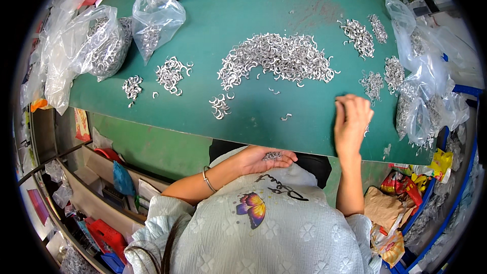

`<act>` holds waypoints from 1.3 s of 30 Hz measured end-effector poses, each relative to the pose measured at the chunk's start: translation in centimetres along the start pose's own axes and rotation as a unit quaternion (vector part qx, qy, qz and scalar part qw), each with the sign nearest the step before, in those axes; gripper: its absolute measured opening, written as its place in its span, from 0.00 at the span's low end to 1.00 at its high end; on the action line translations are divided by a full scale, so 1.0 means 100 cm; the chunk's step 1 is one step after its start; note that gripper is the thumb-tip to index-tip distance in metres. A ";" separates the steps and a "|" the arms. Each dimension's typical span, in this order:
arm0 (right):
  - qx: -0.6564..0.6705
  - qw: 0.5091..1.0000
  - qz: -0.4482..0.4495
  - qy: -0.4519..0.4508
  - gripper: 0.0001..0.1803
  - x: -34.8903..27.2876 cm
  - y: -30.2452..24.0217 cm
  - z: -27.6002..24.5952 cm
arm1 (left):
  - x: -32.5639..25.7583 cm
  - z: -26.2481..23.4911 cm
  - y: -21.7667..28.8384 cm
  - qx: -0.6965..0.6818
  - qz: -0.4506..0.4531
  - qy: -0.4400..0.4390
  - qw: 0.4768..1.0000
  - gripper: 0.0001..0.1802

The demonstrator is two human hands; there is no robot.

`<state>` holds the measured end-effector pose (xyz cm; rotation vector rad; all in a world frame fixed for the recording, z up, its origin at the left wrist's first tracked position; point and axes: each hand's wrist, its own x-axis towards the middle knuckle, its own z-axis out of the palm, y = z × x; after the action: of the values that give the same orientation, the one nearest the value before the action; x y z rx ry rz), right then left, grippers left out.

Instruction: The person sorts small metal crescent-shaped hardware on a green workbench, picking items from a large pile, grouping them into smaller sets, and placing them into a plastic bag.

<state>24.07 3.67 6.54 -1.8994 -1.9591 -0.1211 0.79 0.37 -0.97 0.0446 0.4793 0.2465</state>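
My left hand (261,159) is cupped palm up below the table's near edge, against my chest, with a small heap of silver C-shaped metal rings (273,156) in it. A bangle sits on that wrist. My right hand (351,120) rests on the green table top (243,10) near its front right edge, fingers bent down on the surface; a few rings show beside its fingers. A large curved pile of the same rings (278,61) lies in the middle of the table, beyond both hands.
Smaller ring clusters lie at left (171,73), (133,86), near the front (219,105) and at right (359,35). Clear plastic bags of rings stand at the left (101,45) and right (421,106) edges. Shelves with clutter sit under the table at left.
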 end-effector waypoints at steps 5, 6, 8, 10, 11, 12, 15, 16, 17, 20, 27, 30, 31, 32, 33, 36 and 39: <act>-0.086 0.990 0.094 0.054 0.08 0.009 0.027 -0.006 | 0.000 -0.002 -0.001 0.002 0.006 -0.013 1.000 0.18; -0.062 0.993 0.090 0.045 0.08 0.007 0.024 -0.007 | 0.000 -0.002 -0.001 -0.001 0.005 -0.011 1.000 0.18; -0.019 0.997 0.069 0.001 0.08 0.003 0.011 -0.010 | 0.000 -0.002 -0.001 -0.006 0.003 -0.009 1.000 0.17; -0.045 0.997 0.057 -0.004 0.07 0.006 0.006 -0.009 | -0.001 0.000 0.001 -0.001 0.004 -0.004 1.000 0.17; -0.066 0.996 0.064 -0.004 0.07 0.011 0.008 -0.009 | -0.002 0.001 0.001 0.002 0.006 -0.002 1.000 0.17; -0.049 0.997 0.063 -0.006 0.07 0.012 0.006 -0.010 | -0.002 0.001 0.001 0.000 0.005 -0.003 1.000 0.17; 0.045 0.999 0.011 0.003 0.08 0.016 -0.007 -0.015 | 0.000 -0.002 -0.001 -0.009 0.005 -0.008 1.000 0.17; 0.101 0.994 -0.029 -0.017 0.09 0.014 -0.021 -0.014 | 0.000 -0.002 -0.002 -0.017 0.004 -0.009 1.000 0.17; 0.159 0.984 -0.070 -0.037 0.10 0.010 -0.034 -0.010 | 0.001 -0.005 -0.003 -0.024 0.005 -0.007 1.000 0.17; 0.257 0.953 -0.092 -0.131 0.13 0.006 -0.062 -0.007 | 0.002 -0.006 -0.004 -0.015 -0.003 0.000 1.000 0.19; 0.259 0.954 -0.104 -0.110 0.11 -0.005 -0.056 0.010 | 0.002 -0.006 -0.004 -0.014 0.001 0.001 1.000 0.20; 0.255 0.955 -0.112 -0.104 0.10 -0.008 -0.053 0.008 | 0.001 -0.004 -0.003 -0.016 0.000 0.006 1.000 0.19; 0.254 0.955 -0.118 -0.102 0.10 -0.008 -0.054 0.007 | 0.000 -0.002 -0.002 -0.016 -0.001 0.010 1.000 0.19; 0.262 0.951 -0.121 -0.107 0.10 -0.010 -0.055 0.007 | -0.001 -0.001 -0.001 -0.016 0.000 0.016 1.000 0.18; 0.271 0.948 -0.125 -0.111 0.11 -0.011 -0.057 0.006 | -0.001 -0.001 -0.002 -0.018 0.002 0.013 1.000 0.18; 0.277 0.947 -0.125 -0.106 0.11 -0.011 -0.066 0.007 | -0.001 -0.002 -0.003 -0.025 0.010 0.007 1.000 0.18; 0.265 0.955 -0.101 -0.082 0.11 -0.012 -0.073 0.008 | 0.000 0.000 -0.002 -0.033 0.010 0.007 0.999 0.17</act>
<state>16.76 2.31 6.98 -1.3945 -2.0252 0.4755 0.84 0.15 -1.02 -0.0167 0.4837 0.2822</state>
